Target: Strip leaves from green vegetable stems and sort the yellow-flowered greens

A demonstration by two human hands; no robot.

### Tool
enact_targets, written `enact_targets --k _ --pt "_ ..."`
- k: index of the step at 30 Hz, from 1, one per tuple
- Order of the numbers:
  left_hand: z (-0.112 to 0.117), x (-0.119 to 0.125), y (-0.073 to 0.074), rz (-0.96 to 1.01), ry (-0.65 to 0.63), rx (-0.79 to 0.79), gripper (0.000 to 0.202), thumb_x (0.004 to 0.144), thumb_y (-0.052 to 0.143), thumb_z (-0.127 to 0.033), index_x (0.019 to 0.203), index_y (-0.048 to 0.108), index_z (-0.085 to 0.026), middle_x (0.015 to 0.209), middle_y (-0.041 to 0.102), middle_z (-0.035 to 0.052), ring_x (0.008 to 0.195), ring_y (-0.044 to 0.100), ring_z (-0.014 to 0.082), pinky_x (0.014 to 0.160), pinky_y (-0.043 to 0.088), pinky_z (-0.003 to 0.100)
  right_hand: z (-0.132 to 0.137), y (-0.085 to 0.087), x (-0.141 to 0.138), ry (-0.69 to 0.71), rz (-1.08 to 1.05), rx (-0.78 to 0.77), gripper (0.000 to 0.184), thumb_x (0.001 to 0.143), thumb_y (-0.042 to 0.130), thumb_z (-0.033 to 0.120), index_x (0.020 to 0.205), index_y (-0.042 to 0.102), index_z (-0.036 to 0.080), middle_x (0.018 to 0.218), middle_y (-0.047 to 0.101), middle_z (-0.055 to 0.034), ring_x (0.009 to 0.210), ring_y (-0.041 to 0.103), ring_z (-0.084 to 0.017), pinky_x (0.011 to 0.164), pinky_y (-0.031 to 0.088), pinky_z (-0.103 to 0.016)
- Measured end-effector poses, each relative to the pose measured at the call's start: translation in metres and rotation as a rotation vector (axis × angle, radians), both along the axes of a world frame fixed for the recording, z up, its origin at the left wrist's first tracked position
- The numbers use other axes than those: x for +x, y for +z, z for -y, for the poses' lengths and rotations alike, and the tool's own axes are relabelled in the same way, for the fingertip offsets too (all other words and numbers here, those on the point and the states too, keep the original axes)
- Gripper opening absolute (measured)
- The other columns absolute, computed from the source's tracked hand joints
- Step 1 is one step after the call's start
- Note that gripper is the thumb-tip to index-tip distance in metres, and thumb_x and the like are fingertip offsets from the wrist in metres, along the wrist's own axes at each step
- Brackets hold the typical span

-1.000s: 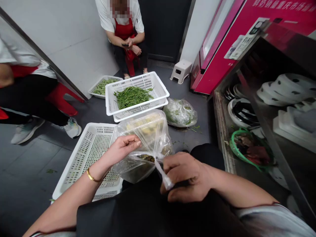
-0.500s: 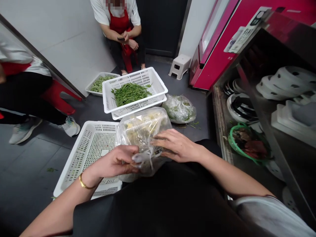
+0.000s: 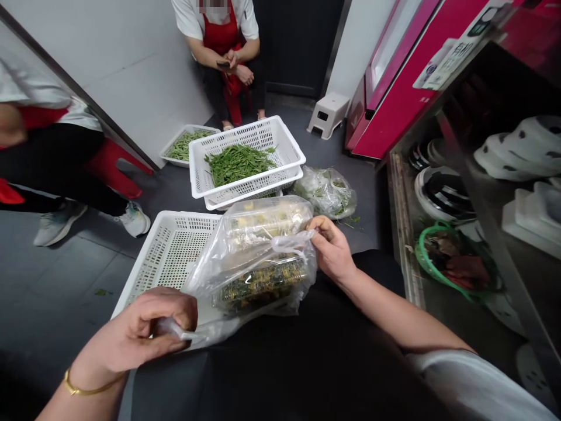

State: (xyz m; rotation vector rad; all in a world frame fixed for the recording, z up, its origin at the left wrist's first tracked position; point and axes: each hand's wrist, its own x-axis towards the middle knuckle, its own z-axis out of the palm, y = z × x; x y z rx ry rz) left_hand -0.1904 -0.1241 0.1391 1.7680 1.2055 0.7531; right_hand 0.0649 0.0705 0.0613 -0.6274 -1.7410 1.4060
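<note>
Over grey floor [image 3: 52, 292] and baskets [image 3: 163, 257], plastic bag [image 3: 256, 260].

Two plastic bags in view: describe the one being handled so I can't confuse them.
Start at the empty white perforated plastic basket; the clear plastic bag lies by its right edge, on the person's dark lap. Unlike the clear bag of green scraps on the floor beyond, it holds clear food boxes and is stretched between left hand and right hand.

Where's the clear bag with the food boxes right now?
Head view, centre: the clear bag is over the person's lap, overlapping the nearer white basket, stretched between the left hand and the right hand.
</note>
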Motion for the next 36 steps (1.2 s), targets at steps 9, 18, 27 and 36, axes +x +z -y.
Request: enact_targets --k 9,18,27,36 --pt "-0.047 0.022 0.019 0.432 0.316 0.336 0.019 0.072 0.066 -0.035 0.058 0.063 -0.022 0.042 0.052 -0.0013 0.040 0.049 0.0139 0.043 0.044 0.032 -0.022 0.052 0.014 -0.211 -0.183 -0.231 0.014 0.077 0.057 0.030 0.080 0.046 0.022 0.069 0.046 0.0024 0.051 0.042 -0.009 0.048 0.039 -0.022" --pt "-0.172 0.063 0.043 0.543 0.284 0.332 0.013 0.069 0.072 -0.027 0.069 0.068 -0.015 0.062 0.064 -0.0002 0.054 0.057 0.0101 0.050 0.043 0.022 -0.104 0.051 0.069 -0.328 -0.181 -0.199 0.012 0.068 0.062 0.022 0.074 0.052 0.018 0.061 0.051 0.0057 0.047 0.046 -0.006 0.046 0.039 -0.019" --pt "-0.283 0.166 -0.112 0.161 -0.070 -0.182 0.030 0.076 0.060 -0.036 0.060 0.059 -0.011 0.053 0.052 -0.0018 0.052 0.045 0.0088 0.050 0.035 0.020 -0.217 -0.074 0.169 -0.465 0.459 -0.153 0.008 0.068 0.048 0.011 0.072 0.055 0.014 0.057 0.057 0.0038 0.051 0.052 -0.008 0.054 0.041 -0.018" --pt "-0.326 0.249 -0.290 -0.301 -0.451 -0.228 0.014 0.079 0.050 -0.019 0.082 0.063 -0.014 0.086 0.062 0.0074 0.082 0.059 0.0196 0.079 0.044 0.031 -0.315 -0.218 0.241 -0.681 0.947 -0.221 0.018 0.068 0.048 0.003 0.070 0.061 0.015 0.078 0.065 -0.0033 0.074 0.056 -0.012 0.072 0.040 -0.020"
